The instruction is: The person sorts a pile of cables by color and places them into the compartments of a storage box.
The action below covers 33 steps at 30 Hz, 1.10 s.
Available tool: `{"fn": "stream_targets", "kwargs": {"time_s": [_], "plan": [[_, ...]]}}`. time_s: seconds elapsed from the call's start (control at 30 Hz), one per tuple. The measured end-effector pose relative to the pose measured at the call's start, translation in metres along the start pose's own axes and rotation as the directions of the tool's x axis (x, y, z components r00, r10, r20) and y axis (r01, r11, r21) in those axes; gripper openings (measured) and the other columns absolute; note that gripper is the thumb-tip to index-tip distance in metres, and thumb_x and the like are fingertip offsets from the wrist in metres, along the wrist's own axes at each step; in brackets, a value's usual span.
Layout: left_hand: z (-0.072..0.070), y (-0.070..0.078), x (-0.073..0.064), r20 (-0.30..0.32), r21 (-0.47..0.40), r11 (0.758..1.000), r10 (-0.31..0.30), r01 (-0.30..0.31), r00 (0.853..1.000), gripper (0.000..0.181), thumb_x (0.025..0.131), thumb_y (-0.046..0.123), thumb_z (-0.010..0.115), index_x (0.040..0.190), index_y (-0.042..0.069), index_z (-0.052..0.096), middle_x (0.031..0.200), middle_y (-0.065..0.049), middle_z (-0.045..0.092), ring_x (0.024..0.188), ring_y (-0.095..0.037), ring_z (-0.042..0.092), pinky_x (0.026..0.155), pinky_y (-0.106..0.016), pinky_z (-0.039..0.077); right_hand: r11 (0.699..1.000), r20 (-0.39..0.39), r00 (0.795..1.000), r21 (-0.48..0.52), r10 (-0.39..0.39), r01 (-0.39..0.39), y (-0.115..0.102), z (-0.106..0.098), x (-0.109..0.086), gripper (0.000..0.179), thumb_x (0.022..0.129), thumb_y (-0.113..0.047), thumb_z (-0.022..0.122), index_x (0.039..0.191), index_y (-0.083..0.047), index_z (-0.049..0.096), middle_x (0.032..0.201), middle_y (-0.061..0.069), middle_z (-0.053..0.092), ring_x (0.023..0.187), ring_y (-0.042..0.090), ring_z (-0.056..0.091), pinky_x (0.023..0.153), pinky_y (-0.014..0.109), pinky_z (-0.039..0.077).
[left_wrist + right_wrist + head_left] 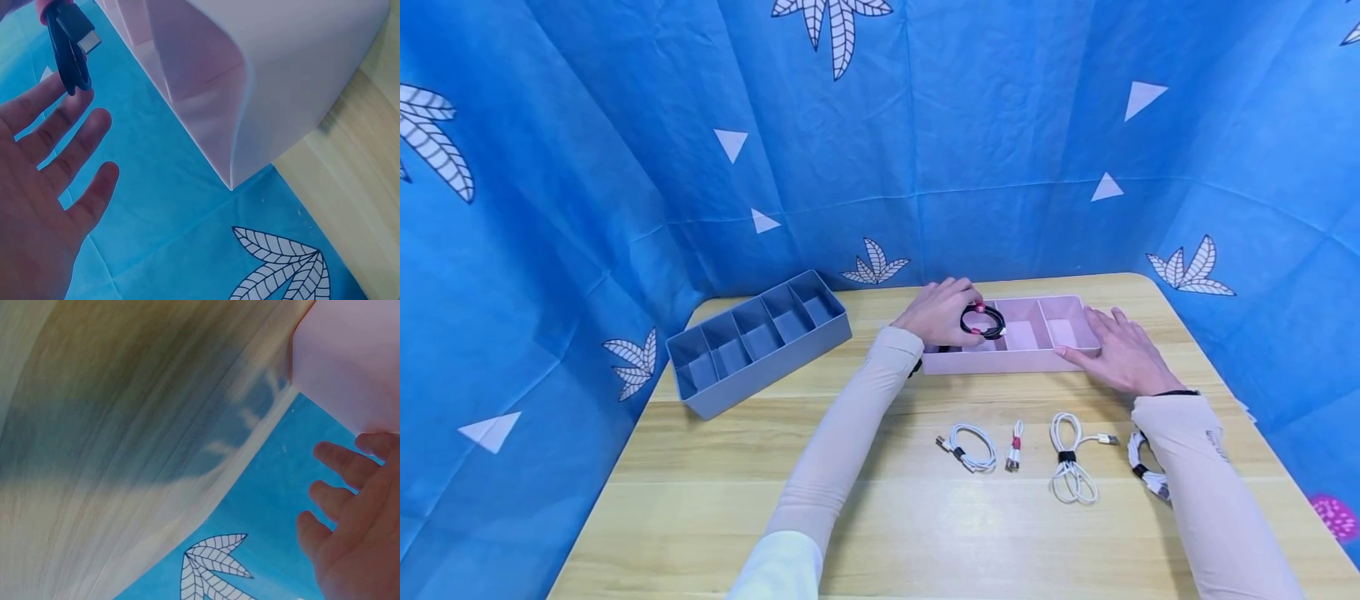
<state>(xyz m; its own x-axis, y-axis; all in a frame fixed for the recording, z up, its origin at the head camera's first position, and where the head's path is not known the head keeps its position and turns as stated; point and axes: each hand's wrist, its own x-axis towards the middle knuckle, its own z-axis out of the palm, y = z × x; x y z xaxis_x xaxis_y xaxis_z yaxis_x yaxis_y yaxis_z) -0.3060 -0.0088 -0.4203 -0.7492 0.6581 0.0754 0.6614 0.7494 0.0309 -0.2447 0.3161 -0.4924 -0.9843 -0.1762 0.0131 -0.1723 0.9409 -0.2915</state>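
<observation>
My left hand pinches a coiled black cable with red ties over the left part of the pink divided box. The cable's metal plug shows in the left wrist view, where the other fingers are spread. My right hand rests at the box's right end, its thumb by the front wall; in the right wrist view its fingers are loosely extended, the foremost at the pink wall. Something black shows in the leftmost compartment, partly hidden by my left hand.
A grey-blue divided box stands angled at the table's left. In front of the pink box lie several white cables: a coil with a black tie, a short red-tied one, a looped one, and one partly behind my right forearm.
</observation>
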Motion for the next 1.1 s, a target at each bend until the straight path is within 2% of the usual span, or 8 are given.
{"fn": "stream_targets", "kwargs": {"time_s": [0.3, 0.9, 1.1], "plan": [[0.0019, -0.001, 0.002, 0.012, -0.001, 1.0, -0.001, 0.001, 1.0, 0.069, 0.078, 0.067, 0.066, 0.131, 0.024, 0.06, 0.125, 0.009, 0.055, 0.109, -0.011, 0.048, 0.088, -0.028, 0.044, 1.0, -0.004, 1.0, 0.005, 0.0, 0.0, -0.0007, -0.001, -0.0008, 0.105, 0.088, -0.077, 0.042, 0.159, -0.01, 0.005, 0.159, 0.029, 0.022, 0.147, 0.055, 0.007, 0.118, 0.069, 0.005], [0.0088, -0.0007, 0.007, 0.025, -0.029, 1.0, 0.011, -0.01, 1.0, 0.063, 0.078, 0.06, 0.07, 0.132, 0.027, 0.059, 0.127, 0.008, 0.053, 0.111, -0.013, 0.047, 0.094, -0.033, 0.043, 1.0, 0.001, 1.0, 0.011, 0.001, -0.001, 0.0005, -0.0004, -0.0008, 0.105, 0.088, -0.077, 0.041, 0.159, -0.01, 0.003, 0.161, 0.028, 0.02, 0.148, 0.054, 0.005, 0.118, 0.068, 0.005], [0.01, 0.0001, 0.0072, 0.035, -0.02, 1.0, 0.017, -0.017, 0.999, 0.062, 0.08, 0.058, 0.068, 0.133, 0.028, 0.057, 0.127, 0.009, 0.051, 0.113, -0.013, 0.045, 0.101, -0.036, 0.042, 1.0, 0.003, 1.0, 0.009, 0.009, -0.009, -0.0007, -0.0004, -0.0017, 0.105, 0.088, -0.077, 0.041, 0.159, -0.011, 0.003, 0.16, 0.028, 0.02, 0.148, 0.054, 0.005, 0.119, 0.068, 0.004]]}}
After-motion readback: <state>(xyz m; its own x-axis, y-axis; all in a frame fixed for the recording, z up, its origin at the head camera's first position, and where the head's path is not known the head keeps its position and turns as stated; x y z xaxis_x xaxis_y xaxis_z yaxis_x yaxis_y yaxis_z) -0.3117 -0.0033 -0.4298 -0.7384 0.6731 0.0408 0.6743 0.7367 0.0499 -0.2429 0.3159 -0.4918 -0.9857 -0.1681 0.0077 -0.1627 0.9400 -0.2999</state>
